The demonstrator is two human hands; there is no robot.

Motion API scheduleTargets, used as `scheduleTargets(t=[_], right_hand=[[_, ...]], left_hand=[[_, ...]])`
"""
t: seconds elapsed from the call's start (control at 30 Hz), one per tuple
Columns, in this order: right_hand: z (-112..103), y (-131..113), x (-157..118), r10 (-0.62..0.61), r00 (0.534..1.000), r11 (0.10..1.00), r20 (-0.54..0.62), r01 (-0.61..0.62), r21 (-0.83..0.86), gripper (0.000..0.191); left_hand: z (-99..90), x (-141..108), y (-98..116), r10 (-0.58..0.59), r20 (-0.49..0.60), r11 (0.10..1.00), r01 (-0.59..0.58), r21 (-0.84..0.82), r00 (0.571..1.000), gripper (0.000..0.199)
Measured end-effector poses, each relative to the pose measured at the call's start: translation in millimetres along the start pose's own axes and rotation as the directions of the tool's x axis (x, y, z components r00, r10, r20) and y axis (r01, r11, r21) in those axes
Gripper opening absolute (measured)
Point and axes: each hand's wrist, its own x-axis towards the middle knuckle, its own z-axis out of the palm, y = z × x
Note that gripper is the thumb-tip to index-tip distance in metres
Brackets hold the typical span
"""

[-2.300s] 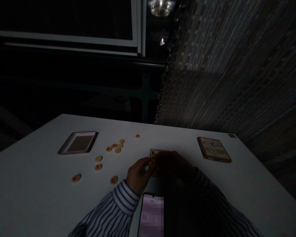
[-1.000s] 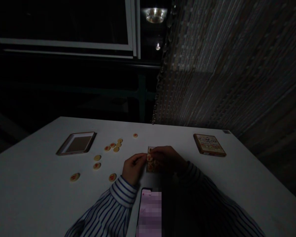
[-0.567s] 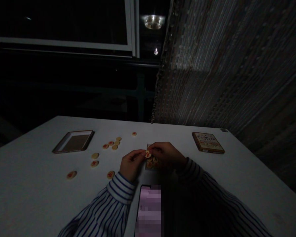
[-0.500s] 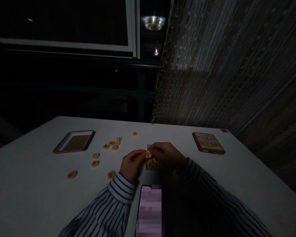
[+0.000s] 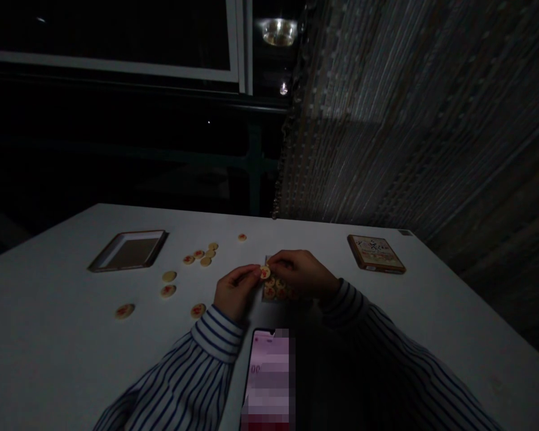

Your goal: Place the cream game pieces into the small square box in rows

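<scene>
Between my two hands is a xiangqi piece, a round cream disc with a red character, tilted so its face shows. My left hand pinches its left edge between thumb and fingers. The closed fingertips of my right hand meet its upper right edge. Just below lies a shallow box with several red-marked pieces set in rows. My right hand covers part of this box. A loose red-marked piece rests near my left cuff.
Loose pieces lie scattered left of my hands, some showing plain backs. An open tray or lid sits at far left, a closed printed box at right. A phone lies in front of me on the white table.
The view has shifted slightly, moving everything a little up and left. Both hands remain at the piece above the box, and more of the boxed rows shows now.
</scene>
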Motion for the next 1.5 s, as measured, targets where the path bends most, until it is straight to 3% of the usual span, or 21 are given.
scheduleTargets(t=[0.7,1.2,1.33,1.5], right_hand=[[5.5,3.6,0.0,0.028,1.000,0.999,0.006,-0.028,0.038,0.021],[7.4,4.0,-0.7,0.046,0.998,0.997,0.034,-0.048,0.063,0.021],[5.8,2.9,-1.0,0.027,0.999,1.000,0.018,-0.027,0.004,0.020],[6.6,4.9,-0.5,-0.009,1.000,0.999,0.010,0.010,-0.051,0.021]], left_hand=[[-0.9,2.3,-7.8,-0.126,0.053,0.973,0.133,-0.190,0.991,0.027],[-2.2,1.5,-8.2,-0.119,0.085,0.972,0.134,-0.194,0.989,0.029],[-2.1,1.4,-9.9,-0.105,0.113,0.969,0.127,-0.210,0.988,0.030],[-1.3,0.4,-6.8,-0.121,0.073,0.976,0.132,-0.174,0.990,0.030]])
